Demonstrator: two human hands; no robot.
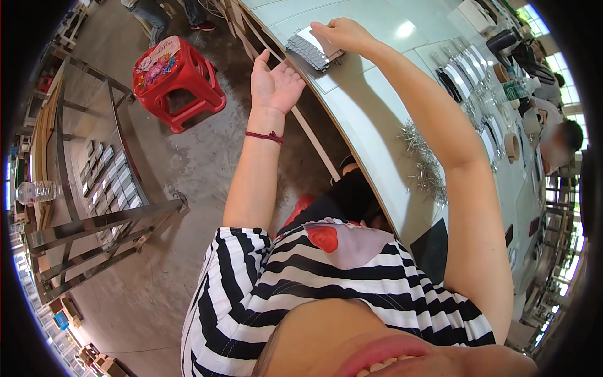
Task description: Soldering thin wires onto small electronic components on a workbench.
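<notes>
My right hand (342, 34) rests palm down on a row of small grey flat parts (309, 50) lined up at the edge of the pale green table (370, 113). Just off that edge, below the parts, my left hand (275, 85) is held palm up, fingers apart and empty. A red cord circles my left wrist. I cannot tell whether my right hand grips the parts or only presses on them.
A pile of thin shiny metal pins (424, 160) lies on the table nearer my body. A red plastic stool (176, 75) stands on the concrete floor to the left, beside a metal rack (94, 188). Another person (556, 135) sits at the far right.
</notes>
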